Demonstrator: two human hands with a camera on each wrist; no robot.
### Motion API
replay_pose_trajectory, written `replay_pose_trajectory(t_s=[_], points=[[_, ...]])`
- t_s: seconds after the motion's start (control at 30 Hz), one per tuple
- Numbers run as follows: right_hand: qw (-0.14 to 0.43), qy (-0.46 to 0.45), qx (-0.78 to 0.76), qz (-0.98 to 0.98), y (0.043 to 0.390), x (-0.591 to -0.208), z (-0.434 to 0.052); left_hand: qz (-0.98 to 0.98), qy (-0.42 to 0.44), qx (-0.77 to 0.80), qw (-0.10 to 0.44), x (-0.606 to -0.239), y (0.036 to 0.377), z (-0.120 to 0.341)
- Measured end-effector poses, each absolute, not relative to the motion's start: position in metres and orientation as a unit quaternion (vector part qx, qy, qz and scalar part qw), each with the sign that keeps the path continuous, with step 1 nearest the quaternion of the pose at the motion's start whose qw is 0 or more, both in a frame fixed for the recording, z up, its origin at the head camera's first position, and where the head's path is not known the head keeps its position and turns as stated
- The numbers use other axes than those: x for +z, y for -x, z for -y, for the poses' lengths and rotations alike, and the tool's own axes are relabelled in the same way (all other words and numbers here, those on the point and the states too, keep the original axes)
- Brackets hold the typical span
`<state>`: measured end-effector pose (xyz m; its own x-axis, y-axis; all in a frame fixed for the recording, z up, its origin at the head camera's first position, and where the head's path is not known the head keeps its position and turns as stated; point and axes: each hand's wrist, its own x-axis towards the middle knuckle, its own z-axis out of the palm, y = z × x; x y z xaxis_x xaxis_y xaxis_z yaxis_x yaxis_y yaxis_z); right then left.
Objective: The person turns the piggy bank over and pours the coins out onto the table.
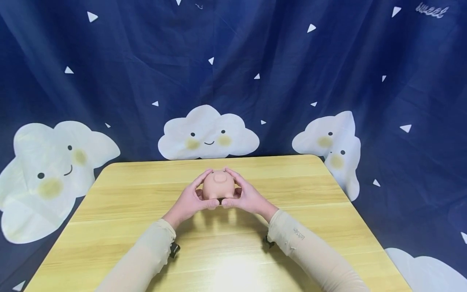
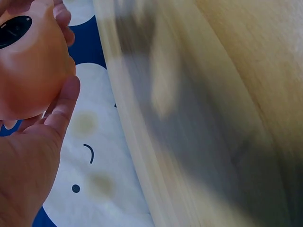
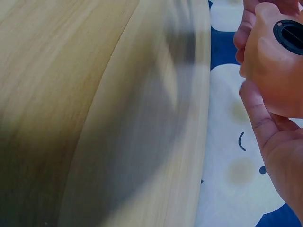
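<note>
A small round pink pig figure (image 1: 219, 185) is held above the middle of the wooden table (image 1: 146, 227). My left hand (image 1: 193, 197) cups its left side and my right hand (image 1: 243, 194) cups its right side, fingers curled over the top and thumbs underneath. In the left wrist view the pig (image 2: 28, 66) shows a black round plug on its underside, with my thumb (image 2: 64, 106) against it. The right wrist view shows the pig (image 3: 279, 66), the same black plug, and my right thumb (image 3: 258, 116) pressed to its side.
A dark blue curtain (image 1: 255, 61) printed with white smiling clouds hangs behind and around the table. The light wooden tabletop (image 3: 94, 118) reaches to its far edge just beyond the hands. Both forearms wear beige sleeves.
</note>
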<state>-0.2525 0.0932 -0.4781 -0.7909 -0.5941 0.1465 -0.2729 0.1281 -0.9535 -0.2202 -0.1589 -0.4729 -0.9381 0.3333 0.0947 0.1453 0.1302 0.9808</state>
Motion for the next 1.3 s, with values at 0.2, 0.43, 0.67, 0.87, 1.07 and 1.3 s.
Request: replay_pose_trajectory(t_s=[0.2, 0.43, 0.67, 0.87, 1.07, 1.3], points=[[0.151, 0.292, -0.614, -0.717, 0.252, -0.478, -0.095, -0.747, -0.164, 0.641, 0.068, -0.475, 0.221, 0.158], [0.158, 0.302, -0.625, -0.702, 0.252, -0.479, -0.097, -0.760, -0.172, 0.626, 0.035, -0.477, 0.220, 0.158], [0.140, 0.292, -0.643, -0.694, 0.252, -0.479, -0.096, -0.762, -0.156, 0.628, 0.002, -0.478, 0.224, 0.154], [0.106, 0.266, -0.639, -0.714, 0.250, -0.478, -0.093, -0.746, -0.131, 0.653, -0.003, -0.474, 0.222, 0.149], [0.083, 0.251, -0.627, -0.733, 0.248, -0.475, -0.091, -0.732, -0.111, 0.672, -0.006, -0.471, 0.219, 0.143], [0.107, 0.238, -0.638, -0.725, 0.248, -0.472, -0.092, -0.731, -0.100, 0.675, -0.001, -0.468, 0.217, 0.139]])
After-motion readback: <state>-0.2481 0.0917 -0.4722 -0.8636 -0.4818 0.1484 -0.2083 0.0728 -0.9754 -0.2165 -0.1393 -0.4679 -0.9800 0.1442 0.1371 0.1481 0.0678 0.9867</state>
